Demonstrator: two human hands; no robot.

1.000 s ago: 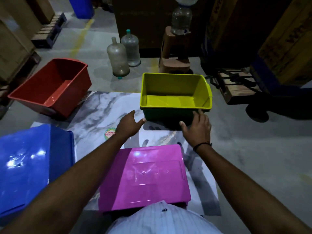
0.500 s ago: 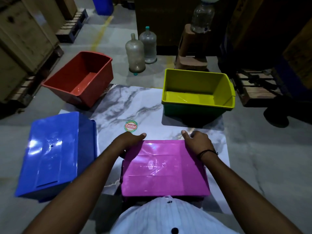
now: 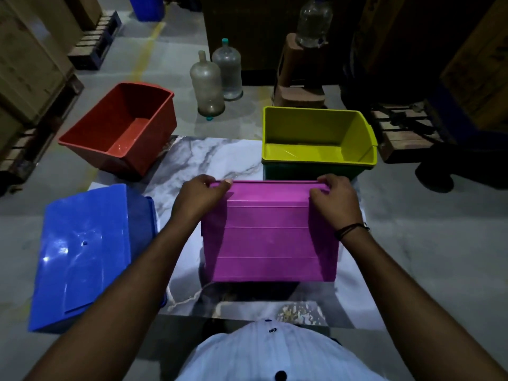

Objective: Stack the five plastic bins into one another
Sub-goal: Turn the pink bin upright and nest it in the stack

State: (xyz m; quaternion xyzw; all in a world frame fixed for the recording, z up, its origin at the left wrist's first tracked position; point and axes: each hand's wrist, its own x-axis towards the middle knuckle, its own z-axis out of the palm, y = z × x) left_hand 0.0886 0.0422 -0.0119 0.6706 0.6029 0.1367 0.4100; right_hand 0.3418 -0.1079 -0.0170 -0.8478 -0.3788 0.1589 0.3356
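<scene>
dim overall, corners near black | overhead glare on glossy blue plastic bin (image 3: 82, 251) | soft shadows on marble-patterned worktop (image 3: 209, 160) | wide-angle bending at edges

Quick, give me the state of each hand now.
Left hand: closed on the far rim of the pink bin.
Right hand: closed on the same rim of the pink bin.

A marbled sheet (image 3: 209, 160) is laid flat on the grey concrete floor (image 3: 428, 243). Beyond its far edge, two large clear water jugs (image 3: 207, 86) are stood side by side, and a third jug (image 3: 313, 20) is set on a brown stand (image 3: 298, 78) to their right. Wooden crates (image 3: 24, 64) and dark pallets (image 3: 96, 41) are seen at the left, and a low wooden trolley (image 3: 404, 136) at the right.
</scene>
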